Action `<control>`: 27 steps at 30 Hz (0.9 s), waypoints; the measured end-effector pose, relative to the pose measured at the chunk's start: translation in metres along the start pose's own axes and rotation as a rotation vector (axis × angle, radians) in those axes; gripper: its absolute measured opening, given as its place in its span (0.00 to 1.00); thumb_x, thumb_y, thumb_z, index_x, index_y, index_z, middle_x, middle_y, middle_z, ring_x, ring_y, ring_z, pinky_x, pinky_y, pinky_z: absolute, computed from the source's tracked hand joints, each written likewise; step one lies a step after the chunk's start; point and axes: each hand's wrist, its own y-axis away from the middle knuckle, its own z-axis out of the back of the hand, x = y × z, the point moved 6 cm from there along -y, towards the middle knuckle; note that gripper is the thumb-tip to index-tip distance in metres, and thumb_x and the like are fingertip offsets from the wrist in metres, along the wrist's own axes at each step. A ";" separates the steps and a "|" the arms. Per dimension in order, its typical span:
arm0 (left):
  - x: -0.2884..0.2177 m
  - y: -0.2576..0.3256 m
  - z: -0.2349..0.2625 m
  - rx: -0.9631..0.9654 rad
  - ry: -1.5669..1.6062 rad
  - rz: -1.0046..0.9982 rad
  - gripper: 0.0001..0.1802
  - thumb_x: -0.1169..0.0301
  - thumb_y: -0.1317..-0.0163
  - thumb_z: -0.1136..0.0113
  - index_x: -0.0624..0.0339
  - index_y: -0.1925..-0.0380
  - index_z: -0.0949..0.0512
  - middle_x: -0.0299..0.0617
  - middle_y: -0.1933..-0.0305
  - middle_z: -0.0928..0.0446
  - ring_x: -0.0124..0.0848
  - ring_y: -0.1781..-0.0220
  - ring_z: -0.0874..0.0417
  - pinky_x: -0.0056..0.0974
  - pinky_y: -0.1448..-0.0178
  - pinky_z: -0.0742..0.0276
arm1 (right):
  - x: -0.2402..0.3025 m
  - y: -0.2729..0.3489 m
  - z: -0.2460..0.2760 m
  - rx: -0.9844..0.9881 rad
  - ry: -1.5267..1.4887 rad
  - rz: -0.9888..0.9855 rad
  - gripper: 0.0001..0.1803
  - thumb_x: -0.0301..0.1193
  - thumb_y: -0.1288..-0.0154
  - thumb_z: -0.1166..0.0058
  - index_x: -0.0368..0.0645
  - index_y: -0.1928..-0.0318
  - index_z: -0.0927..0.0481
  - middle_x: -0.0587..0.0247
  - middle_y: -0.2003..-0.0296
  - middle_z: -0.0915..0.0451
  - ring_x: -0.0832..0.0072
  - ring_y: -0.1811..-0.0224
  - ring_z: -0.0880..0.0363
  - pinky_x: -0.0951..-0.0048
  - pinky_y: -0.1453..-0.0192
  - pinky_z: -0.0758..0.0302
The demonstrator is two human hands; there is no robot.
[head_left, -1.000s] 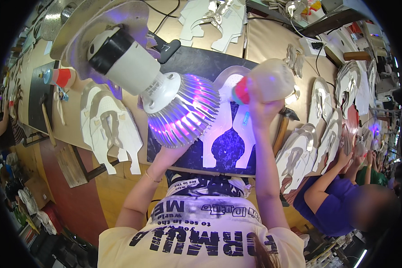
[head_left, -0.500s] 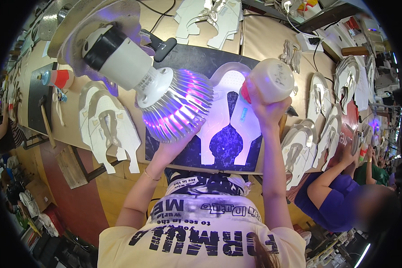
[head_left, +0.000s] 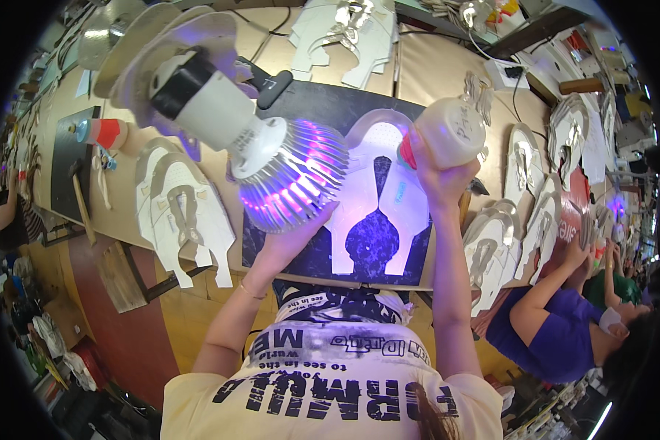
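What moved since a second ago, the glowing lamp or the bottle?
Both, a little. The right hand lifted the white bottle slightly higher and tipped it more to the left over the white cut-out piece. The purple lamp swung a bit up and to the left, with the left hand still under it. Nothing was picked up or let go. The dark mat stayed put.

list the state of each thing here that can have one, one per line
lamp: lit, glowing purple, aimed down at the white piece
left hand: under the lamp head, touching it
right hand: gripping the bottle
bottle: held tipped, red cap end lowest
white cut-out piece: flat on the dark mat
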 end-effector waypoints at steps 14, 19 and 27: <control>-0.025 0.000 0.010 -0.174 0.145 -0.049 0.16 0.72 0.43 0.32 0.65 0.55 0.20 0.42 0.66 0.23 0.31 0.69 0.21 0.35 0.61 0.22 | -0.061 -0.091 0.018 0.261 0.666 -0.004 0.44 0.56 0.51 0.31 0.37 0.42 0.26 0.46 0.52 0.17 0.56 0.50 0.18 0.58 0.45 0.22; -0.030 0.002 0.013 -0.324 0.151 -0.105 0.14 0.71 0.40 0.34 0.65 0.56 0.20 0.44 0.65 0.22 0.31 0.69 0.20 0.36 0.62 0.21 | -0.075 -0.121 0.054 0.315 0.887 -0.031 0.52 0.62 0.52 0.33 0.38 0.35 0.32 0.42 0.47 0.20 0.52 0.45 0.20 0.55 0.42 0.25; -0.017 -0.014 0.010 -0.140 -0.224 0.038 0.13 0.63 0.36 0.36 0.63 0.62 0.18 0.47 0.68 0.18 0.35 0.68 0.18 0.42 0.63 0.23 | -0.052 -0.129 0.093 0.418 0.887 -0.113 0.58 0.69 0.60 0.33 0.44 0.34 0.30 0.43 0.51 0.17 0.48 0.47 0.18 0.52 0.44 0.24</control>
